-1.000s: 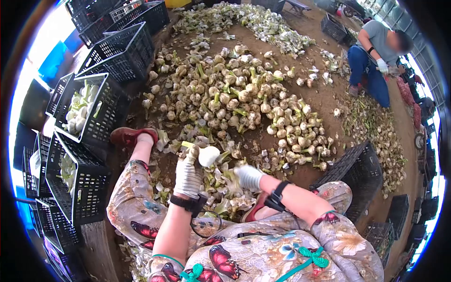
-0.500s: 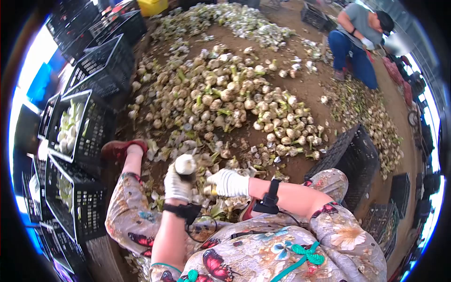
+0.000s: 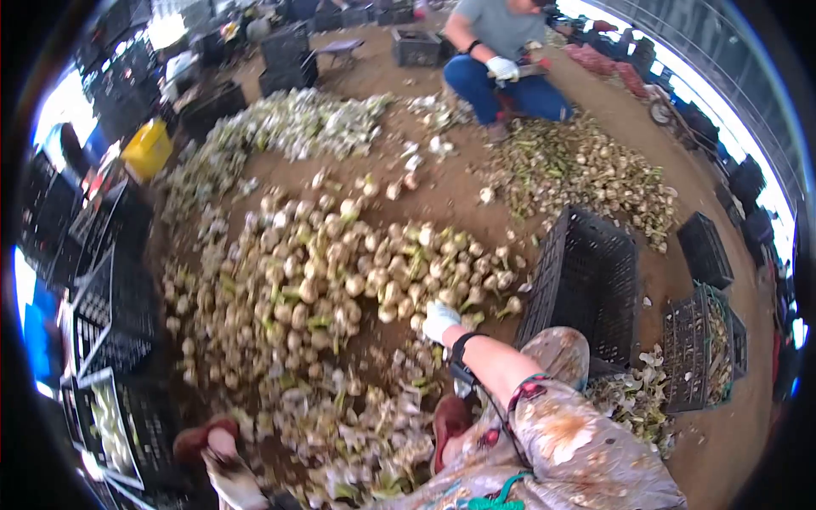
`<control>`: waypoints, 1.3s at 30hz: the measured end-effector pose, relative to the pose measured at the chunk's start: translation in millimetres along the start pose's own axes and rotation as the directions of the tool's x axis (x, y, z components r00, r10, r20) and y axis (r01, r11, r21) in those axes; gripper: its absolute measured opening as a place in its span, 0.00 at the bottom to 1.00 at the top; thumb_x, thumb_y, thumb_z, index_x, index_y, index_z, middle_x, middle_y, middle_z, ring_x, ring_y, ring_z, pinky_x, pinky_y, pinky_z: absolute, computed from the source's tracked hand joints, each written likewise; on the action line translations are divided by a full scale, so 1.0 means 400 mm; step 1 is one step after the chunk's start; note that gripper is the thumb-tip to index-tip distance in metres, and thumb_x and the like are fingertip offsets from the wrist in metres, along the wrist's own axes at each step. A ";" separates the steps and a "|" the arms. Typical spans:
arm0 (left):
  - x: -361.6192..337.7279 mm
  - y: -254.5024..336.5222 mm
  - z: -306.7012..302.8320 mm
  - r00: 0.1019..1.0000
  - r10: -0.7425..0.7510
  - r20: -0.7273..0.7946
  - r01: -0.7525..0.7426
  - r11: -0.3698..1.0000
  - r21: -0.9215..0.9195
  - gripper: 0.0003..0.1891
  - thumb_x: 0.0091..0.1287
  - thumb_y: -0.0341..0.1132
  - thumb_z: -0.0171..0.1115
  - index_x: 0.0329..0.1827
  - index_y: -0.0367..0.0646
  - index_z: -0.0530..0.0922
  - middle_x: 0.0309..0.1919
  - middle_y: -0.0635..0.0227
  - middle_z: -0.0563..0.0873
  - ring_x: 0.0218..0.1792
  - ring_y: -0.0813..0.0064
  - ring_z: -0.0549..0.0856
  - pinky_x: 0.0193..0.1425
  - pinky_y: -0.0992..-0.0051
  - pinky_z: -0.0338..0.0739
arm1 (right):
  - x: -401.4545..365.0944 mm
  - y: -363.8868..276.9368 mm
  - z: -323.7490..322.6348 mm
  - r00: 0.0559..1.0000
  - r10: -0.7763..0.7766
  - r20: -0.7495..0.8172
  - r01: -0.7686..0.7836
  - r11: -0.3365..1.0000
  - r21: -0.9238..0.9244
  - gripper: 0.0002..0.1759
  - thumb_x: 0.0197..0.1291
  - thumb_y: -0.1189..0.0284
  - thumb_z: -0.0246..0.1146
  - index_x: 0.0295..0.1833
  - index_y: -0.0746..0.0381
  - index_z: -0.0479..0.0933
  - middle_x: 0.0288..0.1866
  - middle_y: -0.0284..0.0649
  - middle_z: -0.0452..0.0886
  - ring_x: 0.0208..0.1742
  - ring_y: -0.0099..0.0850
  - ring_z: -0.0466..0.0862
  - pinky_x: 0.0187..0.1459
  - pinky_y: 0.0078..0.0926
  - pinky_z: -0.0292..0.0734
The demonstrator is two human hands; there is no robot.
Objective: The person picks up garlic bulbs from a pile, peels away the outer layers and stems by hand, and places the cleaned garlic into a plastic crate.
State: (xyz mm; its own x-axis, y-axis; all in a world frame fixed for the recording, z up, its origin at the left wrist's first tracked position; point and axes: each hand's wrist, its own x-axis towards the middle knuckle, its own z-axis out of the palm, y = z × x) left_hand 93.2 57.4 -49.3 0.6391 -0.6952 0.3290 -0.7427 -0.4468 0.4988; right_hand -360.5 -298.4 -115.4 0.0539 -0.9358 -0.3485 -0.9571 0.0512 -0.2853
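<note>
At the near right edge of a big heap of garlic bulbs (image 3: 323, 272), my right hand (image 3: 440, 321), in a white glove, is curled down against the bulbs. What its fingers hold cannot be made out. Low at the left, my left hand (image 3: 240, 491), also gloved, is blurred near my left ankle and partly cut off by the frame. Its fingers are not clear. Loose peeled skins and leaves (image 3: 348, 425) lie on the soil between my red shoes.
An empty black crate (image 3: 595, 285) stands right of the heap. Filled crates (image 3: 110, 425) line the left side. A co-worker (image 3: 501, 59) squats at the back beside another garlic pile (image 3: 586, 170). A yellow container (image 3: 147, 150) is at the upper left.
The view has swung right and up. My right hand has moved out to the heap. My left hand has dropped to the lower left, and the white bulb it held is no longer visible.
</note>
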 end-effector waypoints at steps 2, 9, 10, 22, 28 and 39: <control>-0.016 0.251 -0.036 0.681 -0.429 0.593 0.501 -0.318 -0.805 0.10 0.66 0.38 0.52 0.41 0.42 0.76 0.34 0.66 0.80 0.36 0.70 0.78 0.45 0.69 0.74 | 0.070 0.023 0.014 0.992 0.045 0.121 -0.045 0.999 -0.001 0.20 0.51 0.70 0.55 0.52 0.62 0.74 0.59 0.48 0.72 0.57 0.44 0.75 0.54 0.42 0.73; -0.042 0.340 0.070 0.468 -0.524 0.712 0.727 -0.230 -0.647 0.16 0.65 0.41 0.52 0.53 0.44 0.69 0.41 0.65 0.79 0.44 0.67 0.76 0.57 0.65 0.65 | 0.156 0.042 0.081 1.000 0.014 0.023 -0.008 0.968 -0.250 0.17 0.52 0.71 0.53 0.48 0.62 0.74 0.56 0.52 0.72 0.46 0.48 0.80 0.39 0.48 0.76; -0.045 0.341 0.072 0.460 -0.528 0.714 0.739 -0.218 -0.637 0.18 0.65 0.42 0.52 0.55 0.45 0.69 0.42 0.64 0.79 0.46 0.67 0.76 0.58 0.65 0.64 | 0.154 0.045 0.089 1.000 0.016 0.022 -0.010 0.970 -0.245 0.17 0.52 0.71 0.52 0.48 0.62 0.74 0.55 0.51 0.72 0.45 0.48 0.80 0.39 0.49 0.76; -0.058 0.492 0.068 0.441 -0.293 0.848 0.843 -0.188 -0.503 0.20 0.69 0.39 0.49 0.63 0.45 0.66 0.52 0.54 0.77 0.55 0.57 0.76 0.58 0.57 0.71 | 0.047 -0.040 0.061 0.960 -0.278 0.019 0.212 0.775 0.595 0.18 0.49 0.64 0.59 0.37 0.69 0.77 0.34 0.54 0.81 0.36 0.43 0.82 0.37 0.35 0.77; -0.094 0.604 0.074 0.581 -0.015 0.813 0.810 -0.087 -0.580 0.31 0.63 0.60 0.52 0.64 0.55 0.64 0.48 0.63 0.78 0.45 0.59 0.80 0.46 0.55 0.77 | -0.335 -0.343 0.003 0.717 -0.697 -0.018 0.196 0.177 0.965 0.12 0.49 0.74 0.61 0.40 0.67 0.73 0.33 0.46 0.77 0.35 0.34 0.78 0.37 0.32 0.75; -0.144 0.565 0.061 0.852 -0.110 0.511 0.520 0.081 -0.850 0.25 0.61 0.44 0.61 0.56 0.39 0.68 0.33 0.69 0.80 0.32 0.77 0.79 0.39 0.75 0.75 | -0.466 -0.412 0.022 0.616 -0.788 -0.014 0.283 0.205 0.937 0.16 0.59 0.67 0.63 0.48 0.66 0.77 0.38 0.32 0.82 0.39 0.17 0.75 0.43 0.20 0.72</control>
State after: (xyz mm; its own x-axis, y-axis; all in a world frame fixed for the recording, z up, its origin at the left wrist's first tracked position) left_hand -116.3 -17.2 24.8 0.5241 -0.8315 -0.1841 0.4422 0.0809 0.8933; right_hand -210.4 -129.4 -11.2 0.7831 -0.6214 0.0227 0.0863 0.0725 -0.9936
